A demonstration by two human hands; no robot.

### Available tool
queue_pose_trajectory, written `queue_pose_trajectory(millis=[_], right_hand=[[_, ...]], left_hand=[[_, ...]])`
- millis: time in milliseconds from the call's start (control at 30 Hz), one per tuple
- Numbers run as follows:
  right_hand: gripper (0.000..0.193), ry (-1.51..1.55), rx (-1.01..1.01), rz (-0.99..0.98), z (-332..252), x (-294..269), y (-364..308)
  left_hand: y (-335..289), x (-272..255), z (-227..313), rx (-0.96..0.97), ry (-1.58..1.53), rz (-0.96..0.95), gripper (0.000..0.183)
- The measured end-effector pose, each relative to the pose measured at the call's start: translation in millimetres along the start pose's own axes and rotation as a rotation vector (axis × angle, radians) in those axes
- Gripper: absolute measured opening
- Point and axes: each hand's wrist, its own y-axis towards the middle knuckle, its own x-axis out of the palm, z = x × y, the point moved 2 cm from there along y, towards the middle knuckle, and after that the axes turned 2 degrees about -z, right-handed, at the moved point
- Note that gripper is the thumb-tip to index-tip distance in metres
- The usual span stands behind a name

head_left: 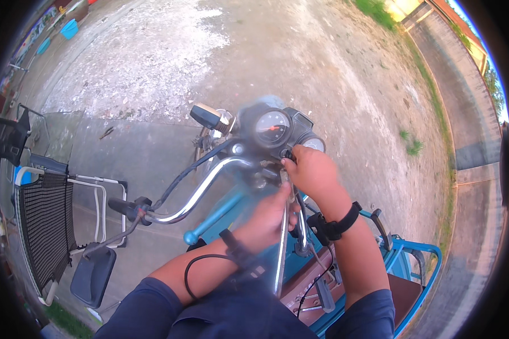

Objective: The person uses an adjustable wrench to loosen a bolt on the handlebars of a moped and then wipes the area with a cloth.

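In front of me are the handlebars (pixel 195 195) of a blue motor tricycle, chrome and bent. A round speedometer (pixel 272 129) with a red needle sits at their middle, beside a second, smaller dial (pixel 312 144). My right hand (pixel 314 169) pinches a small dark knob (pixel 287 154) just below the speedometer; whether a key is in it I cannot make out. Lower and to the left, my left hand (pixel 271 214) is closed around the chrome bar on the right side, its thumb pointing up along it. Dark straps circle both wrists.
A black mirror (pixel 94 275) hangs off the left handlebar, and a turn signal (pixel 206 117) juts out ahead. Left stands a black mesh chair (pixel 45 231) with a pale frame. A blue metal rail (pixel 430 248) runs at lower right. A concrete wall (pixel 469 113) borders the yard.
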Motion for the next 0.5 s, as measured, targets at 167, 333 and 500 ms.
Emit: queue_pose_trajectory(millis=[167,333,500], right_hand=[[0.027,-0.045,-0.136,0.125,2,7,3],[0.022,0.052,0.035,0.073,-5,2,-1],[0.024,0.291,0.069,0.162,22,-35,-31]], left_hand=[[0,-7,0,-0.025,0.036,-0.025,0.045],[1,-3,-1,-0.016,0.019,0.02,0.05],[-1,-2,1,-0.019,0.041,0.05,0.047]])
